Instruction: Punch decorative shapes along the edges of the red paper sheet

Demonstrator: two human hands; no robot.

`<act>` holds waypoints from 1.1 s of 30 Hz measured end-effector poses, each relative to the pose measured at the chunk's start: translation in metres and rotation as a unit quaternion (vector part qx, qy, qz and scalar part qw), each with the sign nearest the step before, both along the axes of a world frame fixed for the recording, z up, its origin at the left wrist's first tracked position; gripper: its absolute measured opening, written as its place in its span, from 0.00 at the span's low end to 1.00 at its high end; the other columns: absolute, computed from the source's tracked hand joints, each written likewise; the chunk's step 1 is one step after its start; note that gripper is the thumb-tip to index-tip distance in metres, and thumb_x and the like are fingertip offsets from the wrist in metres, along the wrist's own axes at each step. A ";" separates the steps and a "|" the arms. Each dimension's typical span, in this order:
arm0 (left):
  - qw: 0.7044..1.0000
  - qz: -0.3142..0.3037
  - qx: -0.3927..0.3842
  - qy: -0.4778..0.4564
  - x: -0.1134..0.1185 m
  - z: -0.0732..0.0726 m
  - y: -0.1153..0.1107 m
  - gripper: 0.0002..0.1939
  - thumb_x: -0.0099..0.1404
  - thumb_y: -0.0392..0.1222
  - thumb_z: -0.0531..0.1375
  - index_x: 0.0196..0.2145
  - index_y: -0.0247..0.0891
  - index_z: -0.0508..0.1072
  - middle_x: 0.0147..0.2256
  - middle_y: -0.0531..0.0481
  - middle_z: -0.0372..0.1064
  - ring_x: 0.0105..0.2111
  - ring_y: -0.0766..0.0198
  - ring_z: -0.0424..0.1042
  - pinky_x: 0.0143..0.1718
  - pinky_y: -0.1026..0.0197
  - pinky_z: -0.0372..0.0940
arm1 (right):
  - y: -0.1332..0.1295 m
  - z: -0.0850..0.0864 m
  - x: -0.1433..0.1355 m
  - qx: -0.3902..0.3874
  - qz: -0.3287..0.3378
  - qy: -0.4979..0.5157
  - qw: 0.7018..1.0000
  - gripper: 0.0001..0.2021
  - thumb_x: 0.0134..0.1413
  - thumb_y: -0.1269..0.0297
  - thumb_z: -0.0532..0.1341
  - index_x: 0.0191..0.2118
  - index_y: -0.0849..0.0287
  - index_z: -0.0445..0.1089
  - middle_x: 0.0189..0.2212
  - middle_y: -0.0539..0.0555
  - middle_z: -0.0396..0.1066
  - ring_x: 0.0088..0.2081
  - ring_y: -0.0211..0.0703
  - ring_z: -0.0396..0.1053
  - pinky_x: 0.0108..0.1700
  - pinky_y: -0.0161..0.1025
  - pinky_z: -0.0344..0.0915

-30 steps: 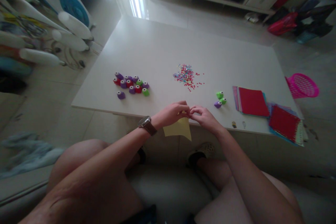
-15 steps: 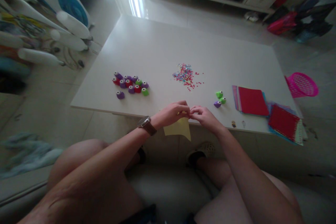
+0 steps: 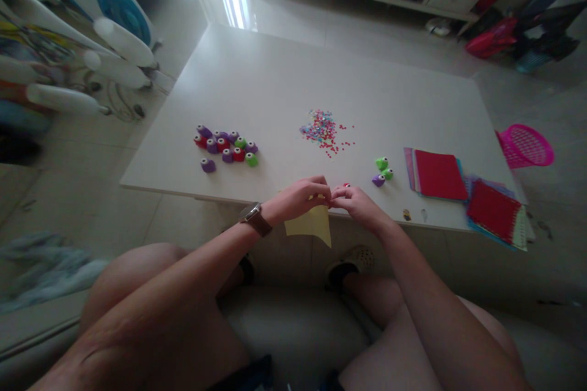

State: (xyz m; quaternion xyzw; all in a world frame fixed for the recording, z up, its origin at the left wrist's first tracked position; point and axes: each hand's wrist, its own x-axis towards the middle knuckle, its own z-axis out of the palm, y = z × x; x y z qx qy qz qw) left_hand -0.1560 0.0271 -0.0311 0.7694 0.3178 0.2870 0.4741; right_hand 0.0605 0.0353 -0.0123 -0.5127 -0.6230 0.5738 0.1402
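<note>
My left hand (image 3: 312,191), with a watch on its wrist, pinches a sheet of yellow paper (image 3: 312,226) that hangs over the table's front edge. My right hand (image 3: 353,200) is closed against the paper's upper right corner, its fingertips meeting the left ones. A bit of a small red paper punch (image 3: 347,185) shows above the right fingers; the rest of it is hidden by the hand. Beyond the hands lies a pile of tiny coloured confetti (image 3: 321,128). Two green punches and a purple punch (image 3: 378,180) sit right of my right hand.
Several purple, red and green punches (image 3: 222,145) stand at the left of the white table (image 3: 275,73). At the right lie a stack of coloured sheets (image 3: 440,176), a second stack (image 3: 493,211) and two small flat pieces (image 3: 406,214). A pink basket (image 3: 527,145) is beyond the right edge.
The red punch now peeks out above my right fingers, where it was hidden before. Both hands and the yellow paper stay almost in place; the whole view shifts slightly.
</note>
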 end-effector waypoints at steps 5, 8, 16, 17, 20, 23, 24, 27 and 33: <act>1.000 -0.001 0.002 -0.005 0.001 -0.001 0.001 0.12 0.76 0.44 0.59 0.37 0.39 0.80 0.40 0.48 0.70 0.38 0.64 0.69 0.43 0.61 0.63 | -0.001 0.001 0.000 -0.006 -0.002 0.002 1.000 0.10 0.49 0.57 0.66 0.28 0.57 0.80 0.33 0.54 0.79 0.43 0.50 0.72 0.53 0.46 0.64; 1.000 0.002 0.001 -0.007 0.001 -0.001 0.001 0.12 0.76 0.44 0.59 0.37 0.38 0.80 0.39 0.49 0.70 0.38 0.64 0.69 0.43 0.61 0.64 | -0.001 0.001 0.000 -0.004 -0.003 0.001 1.000 0.10 0.49 0.57 0.66 0.28 0.57 0.80 0.33 0.54 0.78 0.43 0.50 0.72 0.53 0.46 0.63; 1.000 0.001 -0.001 -0.009 0.000 -0.001 0.001 0.13 0.76 0.45 0.59 0.36 0.39 0.79 0.39 0.49 0.69 0.38 0.64 0.69 0.42 0.60 0.64 | -0.001 0.000 0.000 0.008 -0.009 -0.011 1.000 0.09 0.50 0.59 0.66 0.28 0.57 0.81 0.33 0.54 0.78 0.43 0.50 0.72 0.53 0.46 0.64; 1.000 -0.001 0.000 -0.010 0.000 -0.001 0.000 0.13 0.76 0.45 0.59 0.36 0.39 0.79 0.39 0.49 0.69 0.37 0.64 0.69 0.42 0.60 0.64 | -0.001 -0.001 0.001 0.012 -0.007 -0.016 1.000 0.09 0.50 0.59 0.66 0.28 0.57 0.81 0.33 0.54 0.78 0.43 0.49 0.72 0.54 0.46 0.63; 1.000 0.009 -0.009 -0.020 0.002 0.001 0.000 0.12 0.76 0.44 0.59 0.36 0.38 0.79 0.39 0.49 0.70 0.37 0.65 0.69 0.41 0.60 0.64 | -0.002 -0.005 0.001 0.048 0.000 -0.048 0.998 0.08 0.50 0.60 0.66 0.27 0.57 0.80 0.34 0.55 0.78 0.44 0.50 0.71 0.54 0.46 0.63; 0.998 0.045 -0.014 -0.034 0.003 0.004 0.002 0.10 0.74 0.43 0.60 0.36 0.37 0.77 0.39 0.48 0.70 0.36 0.65 0.68 0.40 0.61 0.64 | -0.003 -0.009 0.001 0.074 0.011 -0.063 0.995 0.08 0.50 0.60 0.67 0.27 0.57 0.79 0.36 0.55 0.78 0.43 0.49 0.72 0.52 0.45 0.65; 0.998 0.055 -0.011 -0.036 0.003 0.004 0.004 0.09 0.73 0.42 0.60 0.36 0.37 0.77 0.39 0.48 0.69 0.35 0.65 0.68 0.39 0.61 0.64 | -0.003 -0.009 0.002 0.079 0.014 -0.063 0.995 0.08 0.51 0.60 0.66 0.27 0.57 0.78 0.36 0.56 0.78 0.43 0.49 0.72 0.51 0.45 0.65; 0.997 0.068 -0.003 -0.026 -0.002 0.002 0.010 0.07 0.71 0.41 0.61 0.35 0.37 0.76 0.38 0.49 0.69 0.34 0.66 0.67 0.38 0.61 0.63 | -0.002 -0.005 0.003 0.107 -0.011 -0.085 0.991 0.08 0.53 0.60 0.65 0.28 0.57 0.77 0.34 0.55 0.78 0.40 0.47 0.72 0.48 0.44 0.65; 0.992 0.092 0.007 0.087 -0.012 -0.009 0.015 0.04 0.69 0.36 0.62 0.34 0.38 0.76 0.39 0.50 0.69 0.32 0.67 0.66 0.37 0.61 0.62 | -0.004 -0.004 0.002 0.096 -0.046 -0.159 0.982 0.09 0.56 0.62 0.62 0.28 0.57 0.74 0.27 0.53 0.77 0.31 0.45 0.71 0.38 0.41 0.63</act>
